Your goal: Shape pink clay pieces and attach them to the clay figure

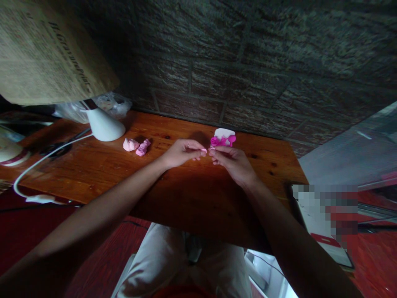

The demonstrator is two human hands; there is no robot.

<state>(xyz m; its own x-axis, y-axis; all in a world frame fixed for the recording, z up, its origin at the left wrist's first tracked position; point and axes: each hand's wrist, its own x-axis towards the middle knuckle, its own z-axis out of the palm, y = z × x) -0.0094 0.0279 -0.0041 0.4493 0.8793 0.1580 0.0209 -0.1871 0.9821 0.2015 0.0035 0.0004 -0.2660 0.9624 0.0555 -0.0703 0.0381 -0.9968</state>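
Note:
My left hand (184, 153) is closed in a pinch on a small piece of pink clay (204, 151), over the middle of the wooden table. Facing it, with a narrow gap between the fingertips, my right hand (233, 162) pinches another small bit of pink clay (212, 148). Just beyond the right hand lies a white piece (224, 132) with magenta shapes (228, 141) on it, one of them coiled like a rose. Left of my hands rest a pale pink lump of clay (130, 144) and a deeper pink lump (143, 147), side by side.
A lamp with a white base (107, 125) and printed shade (52, 54) stands at the left of the table (198, 198), its white cord (46, 159) curving down over the edge. Dark scissors-like handles lie beside it. A brick-patterned wall (201, 78) rises behind; a tablet-like device (313, 215) sits right.

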